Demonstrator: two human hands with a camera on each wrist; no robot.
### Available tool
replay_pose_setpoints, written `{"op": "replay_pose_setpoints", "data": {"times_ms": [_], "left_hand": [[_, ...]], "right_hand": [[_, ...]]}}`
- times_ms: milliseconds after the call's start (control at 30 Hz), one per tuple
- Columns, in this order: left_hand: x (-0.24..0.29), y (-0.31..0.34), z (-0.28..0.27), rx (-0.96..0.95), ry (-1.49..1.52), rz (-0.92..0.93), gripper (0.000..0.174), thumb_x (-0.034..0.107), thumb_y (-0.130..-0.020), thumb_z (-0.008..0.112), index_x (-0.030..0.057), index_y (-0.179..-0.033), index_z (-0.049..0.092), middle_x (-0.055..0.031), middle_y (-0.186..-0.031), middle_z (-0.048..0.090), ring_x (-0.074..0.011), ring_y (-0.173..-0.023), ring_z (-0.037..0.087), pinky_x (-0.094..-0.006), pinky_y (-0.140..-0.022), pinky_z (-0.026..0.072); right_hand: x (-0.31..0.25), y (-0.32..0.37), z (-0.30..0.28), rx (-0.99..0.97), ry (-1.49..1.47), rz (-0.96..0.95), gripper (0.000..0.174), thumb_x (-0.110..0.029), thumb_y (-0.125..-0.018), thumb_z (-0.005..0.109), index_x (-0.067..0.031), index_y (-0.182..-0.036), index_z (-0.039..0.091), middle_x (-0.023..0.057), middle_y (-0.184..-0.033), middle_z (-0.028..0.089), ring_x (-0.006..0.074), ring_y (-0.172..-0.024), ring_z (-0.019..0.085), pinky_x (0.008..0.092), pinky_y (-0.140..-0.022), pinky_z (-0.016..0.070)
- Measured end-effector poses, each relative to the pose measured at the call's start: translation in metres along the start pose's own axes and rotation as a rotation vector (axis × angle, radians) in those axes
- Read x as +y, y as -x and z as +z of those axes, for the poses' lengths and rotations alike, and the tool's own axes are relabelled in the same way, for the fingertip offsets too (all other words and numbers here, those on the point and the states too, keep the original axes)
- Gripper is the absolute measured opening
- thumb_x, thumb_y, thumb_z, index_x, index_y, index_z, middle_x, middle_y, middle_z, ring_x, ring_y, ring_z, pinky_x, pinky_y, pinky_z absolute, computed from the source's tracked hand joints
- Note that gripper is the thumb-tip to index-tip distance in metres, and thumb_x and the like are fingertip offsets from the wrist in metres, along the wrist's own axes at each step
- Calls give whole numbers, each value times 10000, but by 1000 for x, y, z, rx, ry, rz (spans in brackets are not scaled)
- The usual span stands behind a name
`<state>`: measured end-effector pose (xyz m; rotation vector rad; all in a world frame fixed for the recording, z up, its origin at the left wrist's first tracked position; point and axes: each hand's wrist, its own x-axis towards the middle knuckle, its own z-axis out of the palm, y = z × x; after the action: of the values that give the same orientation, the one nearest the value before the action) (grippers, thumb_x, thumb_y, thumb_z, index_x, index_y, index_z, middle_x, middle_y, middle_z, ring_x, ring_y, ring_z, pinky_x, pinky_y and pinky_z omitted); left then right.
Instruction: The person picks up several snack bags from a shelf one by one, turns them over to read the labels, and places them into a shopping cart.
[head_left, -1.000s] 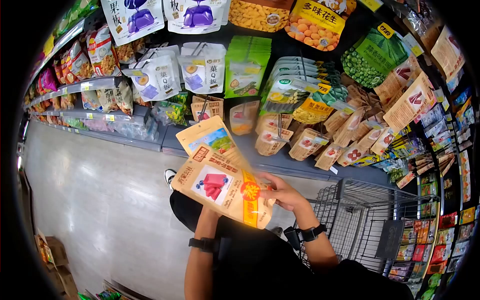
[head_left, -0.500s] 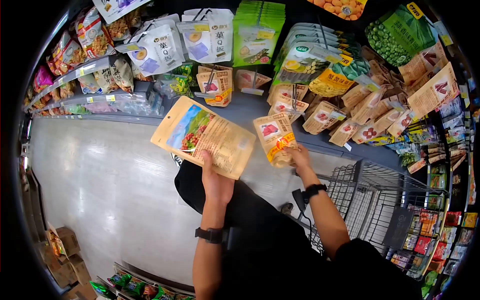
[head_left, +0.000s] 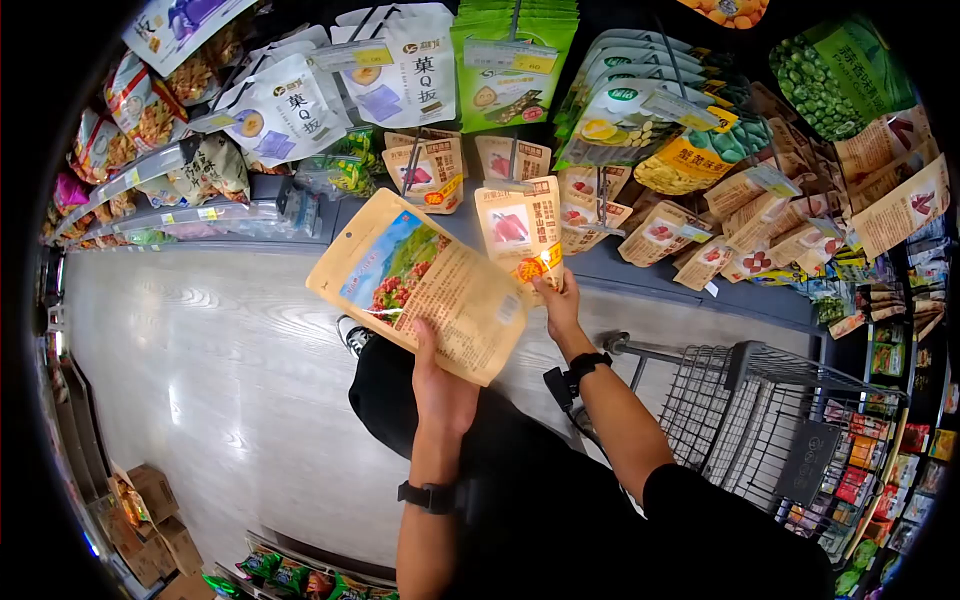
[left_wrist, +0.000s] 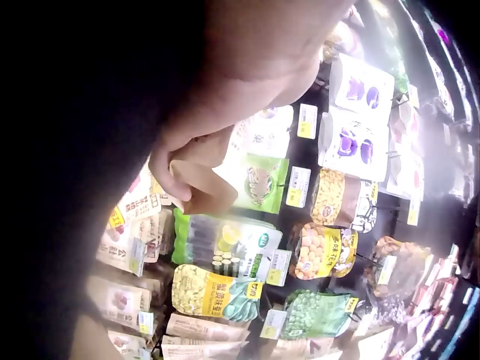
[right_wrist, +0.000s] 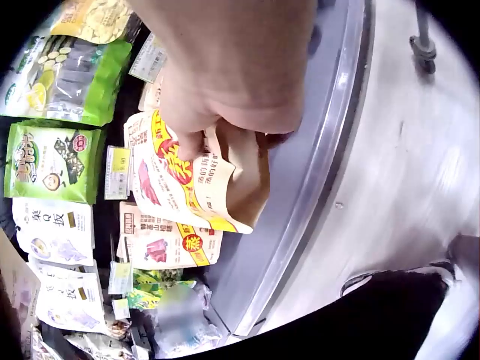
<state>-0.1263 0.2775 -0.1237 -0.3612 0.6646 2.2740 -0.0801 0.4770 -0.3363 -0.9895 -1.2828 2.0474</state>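
Observation:
In the head view the left hand (head_left: 442,392) grips a large tan pouch (head_left: 430,290), its thumb lying on the printed face with a landscape and red berries. To its right the right hand (head_left: 562,305) pinches a smaller tan pouch (head_left: 509,222) by its lower right part, held upright close to the rack. The left wrist view has the left hand (left_wrist: 240,82) with fingers round the pouch edge (left_wrist: 206,187). In the right wrist view the right hand (right_wrist: 225,90) holds the red-and-yellow banded pouch (right_wrist: 161,172) in front of the hanging packs.
White pouches (head_left: 405,75), green packs (head_left: 508,80) and more tan pouches (head_left: 660,232) hang on the rack ahead. A wire shopping cart (head_left: 750,400) stands at the right. Cardboard boxes (head_left: 155,495) lie at lower left, on the pale floor (head_left: 200,350).
The two pouches, overlapping a second ago, were drawn apart. Since then the smaller pouch has moved left and up towards the rack, while the larger one has shifted slightly right.

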Motion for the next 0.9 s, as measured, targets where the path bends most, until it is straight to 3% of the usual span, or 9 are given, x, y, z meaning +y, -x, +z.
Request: {"op": "replay_pose_setpoints", "data": {"times_ms": [333, 500, 700, 900], "left_hand": [[-6, -8, 10, 97, -62, -15, 521, 413, -933, 376, 71, -1322, 317, -102, -1286, 449, -239, -1165, 460, -378, -954, 394], [-6, -9, 10, 113, -75, 4, 516, 402, -932, 387, 69, -1320, 322, -100, -1284, 451, -241, -1162, 463, -389, -942, 406], [-6, -10, 8, 128, -54, -30, 514, 384, -929, 411, 59, -1317, 316, -99, -1295, 435, -237, -1175, 446, -393, -966, 378], [-10, -14, 8, 172, -94, -3, 501, 383, -928, 405, 69, -1311, 334, -107, -1271, 459, -246, -1134, 486, -404, -920, 431]], "right_hand": [[8, -28, -11, -19, 19, 12, 288, 1, -770, 654, -31, -1025, 524, 26, -945, 599, 97, -824, 569, 235, -722, 468], [7, -40, -12, -12, 72, -181, 330, 22, -758, 658, -19, -1059, 530, 28, -960, 605, 92, -848, 563, 234, -754, 462], [6, -46, -14, -32, 12, -138, 350, 20, -766, 652, -17, -1090, 526, 35, -996, 601, 96, -867, 563, 231, -778, 458], [12, -57, -12, -66, -37, -124, 355, 32, -780, 628, -18, -1112, 511, 42, -1026, 591, 104, -888, 564, 238, -779, 465]]}}
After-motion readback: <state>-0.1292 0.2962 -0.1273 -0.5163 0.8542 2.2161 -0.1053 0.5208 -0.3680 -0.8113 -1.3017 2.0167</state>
